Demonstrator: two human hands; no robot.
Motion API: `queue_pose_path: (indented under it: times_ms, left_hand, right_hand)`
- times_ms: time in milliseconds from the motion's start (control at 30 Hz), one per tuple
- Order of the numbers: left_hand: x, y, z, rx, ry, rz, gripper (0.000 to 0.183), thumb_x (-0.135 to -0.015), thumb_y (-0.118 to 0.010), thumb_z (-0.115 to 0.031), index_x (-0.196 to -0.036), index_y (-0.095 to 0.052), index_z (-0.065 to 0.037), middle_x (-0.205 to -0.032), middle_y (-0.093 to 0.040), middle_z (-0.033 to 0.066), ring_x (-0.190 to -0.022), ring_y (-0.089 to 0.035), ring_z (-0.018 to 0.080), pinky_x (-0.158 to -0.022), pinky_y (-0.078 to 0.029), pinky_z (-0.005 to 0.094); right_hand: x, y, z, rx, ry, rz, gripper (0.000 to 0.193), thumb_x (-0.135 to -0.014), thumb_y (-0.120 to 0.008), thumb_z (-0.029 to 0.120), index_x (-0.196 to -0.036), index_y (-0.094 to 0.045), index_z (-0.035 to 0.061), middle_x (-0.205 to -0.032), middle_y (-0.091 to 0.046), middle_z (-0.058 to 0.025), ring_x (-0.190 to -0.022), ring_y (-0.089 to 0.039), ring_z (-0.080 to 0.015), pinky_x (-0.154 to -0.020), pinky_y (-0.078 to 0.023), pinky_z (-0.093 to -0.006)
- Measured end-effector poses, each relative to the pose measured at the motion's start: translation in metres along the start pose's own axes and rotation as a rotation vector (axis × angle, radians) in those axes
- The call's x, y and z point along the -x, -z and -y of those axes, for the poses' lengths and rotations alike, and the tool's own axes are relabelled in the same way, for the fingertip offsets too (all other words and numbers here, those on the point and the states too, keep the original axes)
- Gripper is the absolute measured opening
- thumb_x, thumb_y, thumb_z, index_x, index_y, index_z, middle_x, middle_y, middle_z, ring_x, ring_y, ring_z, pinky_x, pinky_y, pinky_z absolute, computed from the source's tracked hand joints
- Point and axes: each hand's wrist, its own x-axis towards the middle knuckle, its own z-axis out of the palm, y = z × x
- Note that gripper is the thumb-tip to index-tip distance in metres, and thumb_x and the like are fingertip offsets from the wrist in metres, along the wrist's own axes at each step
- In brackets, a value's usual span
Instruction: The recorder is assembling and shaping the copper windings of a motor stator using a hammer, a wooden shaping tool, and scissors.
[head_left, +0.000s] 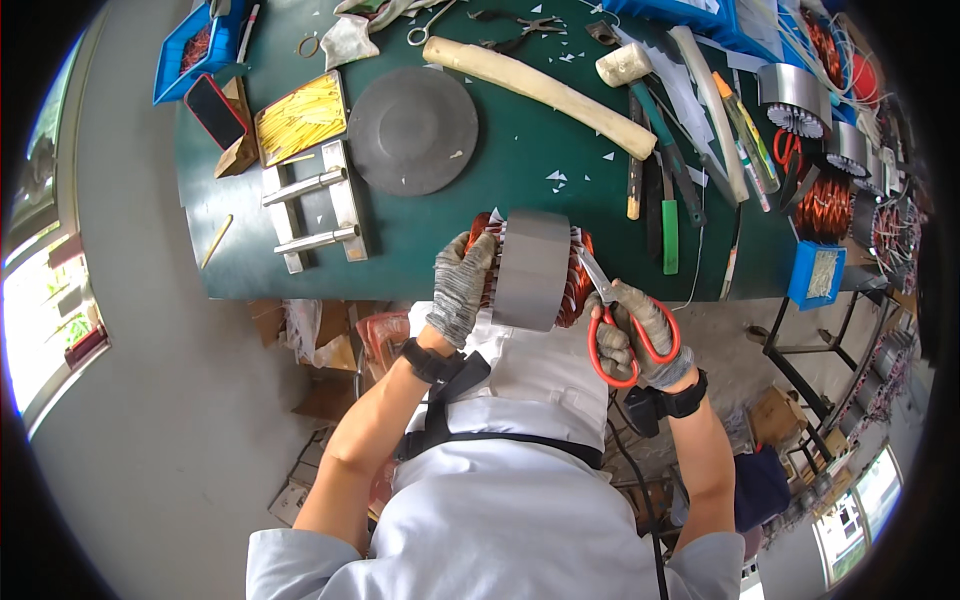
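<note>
A motor stator (532, 270), a grey steel ring with copper windings and white insulation tips at both ends, rests at the front edge of the green table, partly over my lap. My left hand (461, 285), in a grey knit glove, grips its left end by the windings. My right hand (643, 335), gloved too, holds scissors (613, 372) with red handles, fingers through the loops. The blades point up and left, their tips at the copper coil (578, 280) on the stator's right end. Whether the tips touch the coil, I cannot tell.
On the table (520, 180) lie a round grey disc (413, 131), a metal stand with two bars (310, 210), a tray of yellow strips (300, 117), a long wooden stick (540, 92) and a mallet (625, 66). More stators (795, 100) crowd the right side, beside a small blue box (816, 275).
</note>
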Motion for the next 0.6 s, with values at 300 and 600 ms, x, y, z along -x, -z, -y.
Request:
queue_pose_path:
  times_ms: [300, 600]
  left_hand:
    - [-0.029, -0.022, -0.028, -0.04, -0.333, 0.04, 0.018, -0.087, -0.056, -0.021, -0.093, -0.056, -0.004, -0.069, -0.052, -0.0052, -0.057, -0.046, 0.0012, -0.05, -0.04, 0.0177]
    - [-0.05, -0.028, -0.057, -0.263, -0.152, 0.094, 0.026, -0.088, -0.054, -0.03, -0.09, -0.056, -0.005, -0.067, -0.051, -0.0046, -0.052, -0.045, 0.0035, -0.046, -0.038, 0.0203]
  right_hand:
    - [-0.006, 0.001, 0.02, 0.152, 0.181, -0.03, 0.039, -0.089, -0.05, 0.043, -0.083, -0.049, 0.0047, -0.043, -0.035, 0.0033, -0.029, -0.03, -0.0065, -0.027, -0.026, -0.0206]
    - [-0.012, 0.002, -0.007, 0.195, 0.321, 0.024, 0.05, -0.085, -0.048, 0.054, -0.097, -0.046, 0.0046, -0.053, -0.049, -0.0038, -0.044, -0.049, -0.0137, -0.051, -0.051, -0.0324]
